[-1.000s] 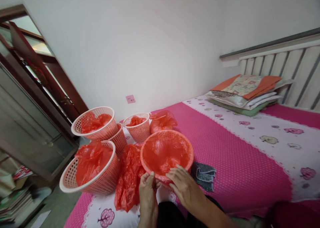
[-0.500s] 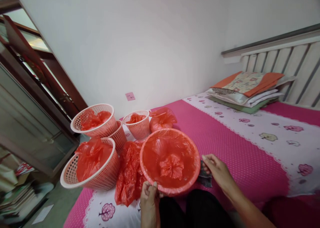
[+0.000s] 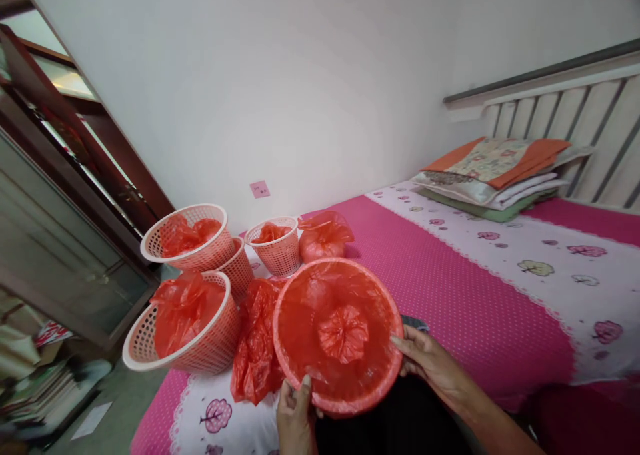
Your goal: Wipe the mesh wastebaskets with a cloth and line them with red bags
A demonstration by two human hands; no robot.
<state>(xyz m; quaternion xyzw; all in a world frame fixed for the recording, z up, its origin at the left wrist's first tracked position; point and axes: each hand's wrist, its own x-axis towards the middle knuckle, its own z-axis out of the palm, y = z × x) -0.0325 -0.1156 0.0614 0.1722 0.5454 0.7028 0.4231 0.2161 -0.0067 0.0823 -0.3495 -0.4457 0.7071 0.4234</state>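
Note:
A round basket [image 3: 338, 402] lined with a red plastic bag [image 3: 310, 322] is tilted toward me above my lap. The bag is folded over its rim, and its gathered bottom shows in the middle. My left hand [image 3: 295, 408] grips the near left rim, thumb on top. On the right side of the rim, my right hand [image 3: 425, 358] pinches the edge between thumb and fingers. A crumpled red plastic bag [image 3: 257, 348] lies on the bed just left of this basket. Part of a small dark item [image 3: 416, 323] shows behind my right hand.
Pink baskets holding red bags stand at the left: a large one [image 3: 210, 342], another large one [image 3: 200, 258] resting on a smaller basket [image 3: 239, 268], and a small one [image 3: 280, 252]. A bagged bundle [image 3: 325, 238] sits by the wall. Folded bedding [image 3: 500, 175] lies at the back right.
My right hand has moved left onto the basket's rim and now grips it. The basket is raised slightly and tilted more toward me. My left hand keeps its hold.

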